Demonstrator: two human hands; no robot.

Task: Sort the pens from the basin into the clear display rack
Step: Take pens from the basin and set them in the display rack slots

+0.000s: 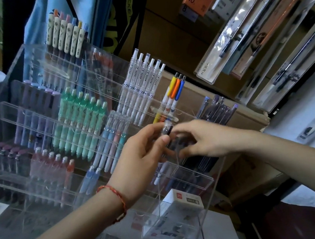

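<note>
Clear display rack (195, 179), stepped acrylic tiers leaning back, with pens standing tip-down in grouped slots: cream-capped pens (66, 37) on the top tier, mint-green pens (82, 124) at the centre, white pens (141, 89) to their right, then three pens with yellow, orange and blue clips (176, 89). A dark pen (167, 136), blurred, is pinched between the left hand (142, 150) and the right hand (200, 140) before the lower right tier.

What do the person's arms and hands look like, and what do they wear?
Neither sleeves nor gloves are in view. The left hand has a thin red braided cord bracelet, flecked with yellow, at its wrist. The right hand and its wrist show nothing worn, though blur could hide a ring.
</note>
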